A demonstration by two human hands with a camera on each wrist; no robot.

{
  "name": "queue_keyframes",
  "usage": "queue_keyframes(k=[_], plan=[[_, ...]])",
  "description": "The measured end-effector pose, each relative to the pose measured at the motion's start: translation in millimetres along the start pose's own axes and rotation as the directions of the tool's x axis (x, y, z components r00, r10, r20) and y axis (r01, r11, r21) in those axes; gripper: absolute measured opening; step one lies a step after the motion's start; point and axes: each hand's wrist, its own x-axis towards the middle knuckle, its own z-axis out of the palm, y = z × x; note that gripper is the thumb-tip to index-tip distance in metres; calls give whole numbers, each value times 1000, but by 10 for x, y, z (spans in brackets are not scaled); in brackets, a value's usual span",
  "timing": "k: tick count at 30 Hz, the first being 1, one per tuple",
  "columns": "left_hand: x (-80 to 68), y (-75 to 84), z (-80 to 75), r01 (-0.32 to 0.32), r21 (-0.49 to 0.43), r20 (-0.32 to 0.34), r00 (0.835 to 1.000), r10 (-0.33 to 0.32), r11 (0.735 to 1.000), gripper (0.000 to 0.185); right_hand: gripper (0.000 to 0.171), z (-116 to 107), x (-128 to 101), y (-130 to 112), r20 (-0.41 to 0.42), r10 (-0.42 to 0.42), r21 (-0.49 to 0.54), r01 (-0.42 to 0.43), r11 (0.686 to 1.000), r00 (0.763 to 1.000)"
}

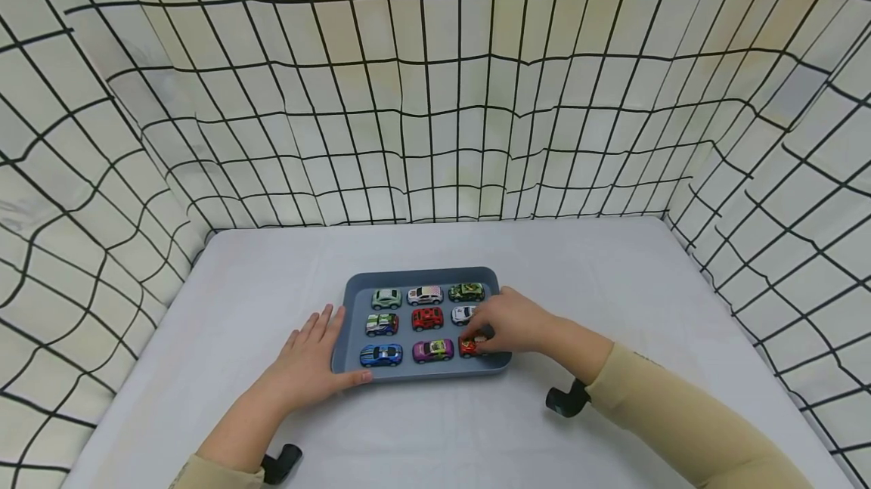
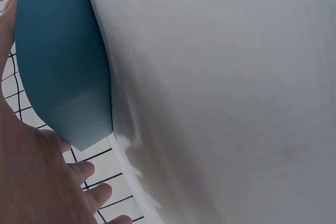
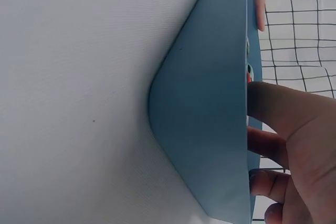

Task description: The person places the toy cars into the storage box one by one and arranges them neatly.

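Pinching the small red toy car (image 1: 471, 346) at the near right corner of the blue tray (image 1: 354, 285), the right hand (image 1: 513, 323) has fingers curled round it; it looks light, hard and apt to roll, best gripped by its sides. The left hand (image 1: 306, 360) rests flat with straight fingers against the tray's near left corner, and the right hand hides most of the car.

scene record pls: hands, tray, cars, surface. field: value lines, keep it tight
left hand: flat on the table, fingers straight, thumb against the tray's near-left corner
right hand: fingers curled on the red car, near-right spot
tray: blue-grey, rounded corners
cars: nine, three rows of three
table: white cloth
backdrop: grid-pattern fabric
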Motion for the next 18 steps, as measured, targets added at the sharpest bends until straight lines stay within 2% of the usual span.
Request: queue_keyframes(k=[11,18], plan=[[15,-5,-4,-25,8,-20,999,25,1000,121,34,-101,-61,46,-59,-18,69,22,997,998],[5,7,14,-39,33,-82,996,42,999,111,42,-103,-165,31,-149,38,93,-24,995,988]])
